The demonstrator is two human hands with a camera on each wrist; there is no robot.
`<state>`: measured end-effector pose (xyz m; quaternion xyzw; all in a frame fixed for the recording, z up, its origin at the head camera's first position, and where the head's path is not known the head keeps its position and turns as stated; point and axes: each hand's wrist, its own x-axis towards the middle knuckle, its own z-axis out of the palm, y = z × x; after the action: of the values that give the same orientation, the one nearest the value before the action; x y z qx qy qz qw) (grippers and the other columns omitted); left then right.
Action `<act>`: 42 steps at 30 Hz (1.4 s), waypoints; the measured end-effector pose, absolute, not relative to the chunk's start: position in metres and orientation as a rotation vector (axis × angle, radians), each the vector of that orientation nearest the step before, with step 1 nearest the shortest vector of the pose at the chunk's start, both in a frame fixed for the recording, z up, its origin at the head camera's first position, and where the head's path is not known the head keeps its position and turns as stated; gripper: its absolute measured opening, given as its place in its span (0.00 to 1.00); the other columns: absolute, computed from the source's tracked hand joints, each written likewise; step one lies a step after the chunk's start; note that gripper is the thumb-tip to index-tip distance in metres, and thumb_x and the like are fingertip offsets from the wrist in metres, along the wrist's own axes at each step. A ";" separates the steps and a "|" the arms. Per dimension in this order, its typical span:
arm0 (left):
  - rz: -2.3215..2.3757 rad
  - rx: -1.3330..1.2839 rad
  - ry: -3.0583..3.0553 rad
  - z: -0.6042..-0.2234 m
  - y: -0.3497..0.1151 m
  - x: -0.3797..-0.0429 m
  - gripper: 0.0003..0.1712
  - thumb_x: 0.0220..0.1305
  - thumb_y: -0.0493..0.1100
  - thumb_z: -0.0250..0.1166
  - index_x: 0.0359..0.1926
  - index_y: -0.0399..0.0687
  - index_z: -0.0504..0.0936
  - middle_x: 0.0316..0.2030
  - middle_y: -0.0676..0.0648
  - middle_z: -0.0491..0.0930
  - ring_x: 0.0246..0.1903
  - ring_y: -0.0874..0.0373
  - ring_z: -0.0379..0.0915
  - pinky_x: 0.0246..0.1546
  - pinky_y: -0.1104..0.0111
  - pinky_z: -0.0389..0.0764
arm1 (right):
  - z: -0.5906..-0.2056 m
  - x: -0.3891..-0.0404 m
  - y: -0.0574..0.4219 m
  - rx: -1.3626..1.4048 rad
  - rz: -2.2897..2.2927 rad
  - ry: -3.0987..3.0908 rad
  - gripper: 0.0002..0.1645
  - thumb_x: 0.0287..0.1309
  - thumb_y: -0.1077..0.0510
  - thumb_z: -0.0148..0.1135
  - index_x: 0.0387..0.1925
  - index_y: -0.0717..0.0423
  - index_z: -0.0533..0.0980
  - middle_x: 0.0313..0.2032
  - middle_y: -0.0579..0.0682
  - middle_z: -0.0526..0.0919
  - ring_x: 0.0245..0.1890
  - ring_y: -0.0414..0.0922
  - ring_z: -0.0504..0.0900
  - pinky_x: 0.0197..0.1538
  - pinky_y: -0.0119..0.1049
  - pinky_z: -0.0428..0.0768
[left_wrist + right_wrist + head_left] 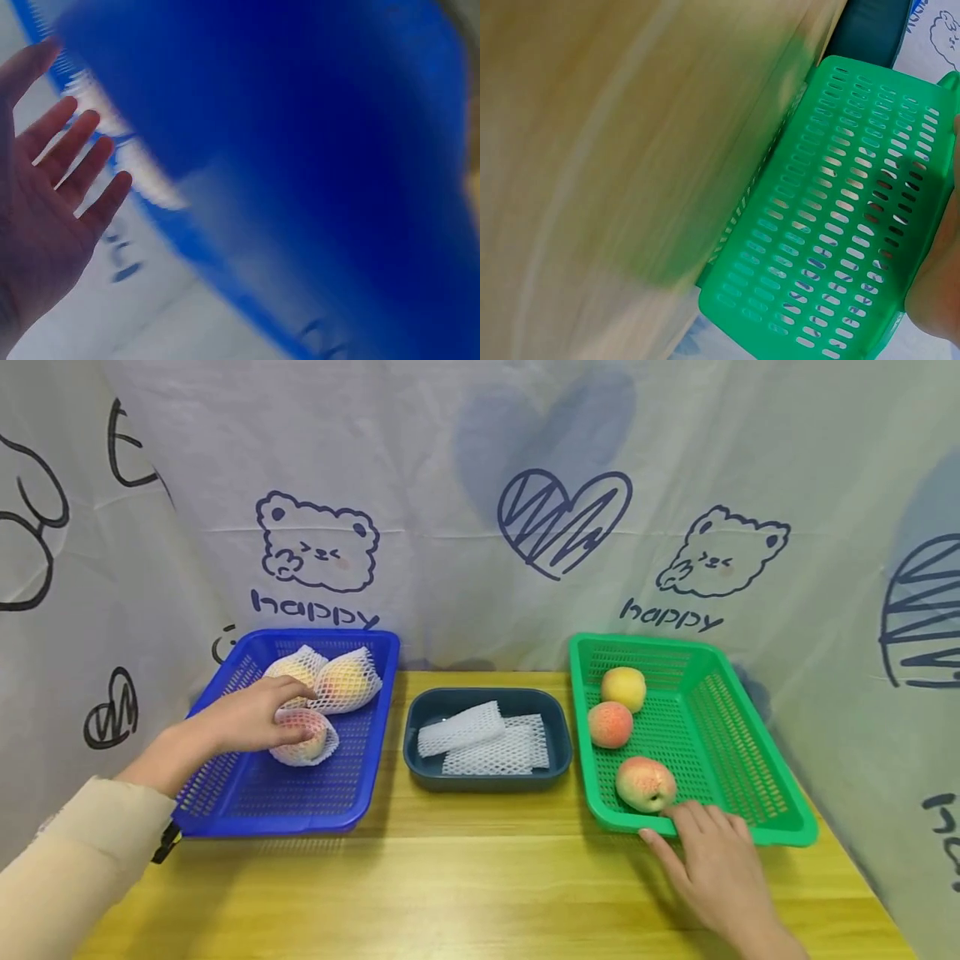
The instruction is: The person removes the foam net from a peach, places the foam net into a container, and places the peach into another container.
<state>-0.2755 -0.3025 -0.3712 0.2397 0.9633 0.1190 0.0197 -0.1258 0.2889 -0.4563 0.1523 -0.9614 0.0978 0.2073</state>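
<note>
Leftward, the left hand [251,718] rests unclenched, fingers extended, at a netted peach [309,750] in the blue basket [277,822]. Centrally, foam nets [491,747] lie in the tray [487,782]. Rightward, the right hand [716,868] meets the green basket [701,718] rim near a bare peach [643,783]; grip cannot be told. Peaches probably bruise easily: cradle their sides.

The peaches [610,725] are yellow and pink, the net sleeves [480,747] white.
</note>
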 end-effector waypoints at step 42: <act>0.877 0.363 2.300 -0.417 -0.342 -0.337 0.47 0.61 0.53 0.74 0.75 0.39 0.66 0.71 0.29 0.63 0.68 0.34 0.59 0.68 0.36 0.65 | -0.459 -0.126 0.286 0.412 0.241 -2.653 0.23 0.70 0.41 0.64 0.47 0.57 0.80 0.42 0.51 0.84 0.43 0.54 0.81 0.44 0.53 0.74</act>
<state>-0.3366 -0.3423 -0.4173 0.1380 0.8755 0.3337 0.3209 -0.1263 0.2862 -0.4590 0.1490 -0.9599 0.0871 0.2211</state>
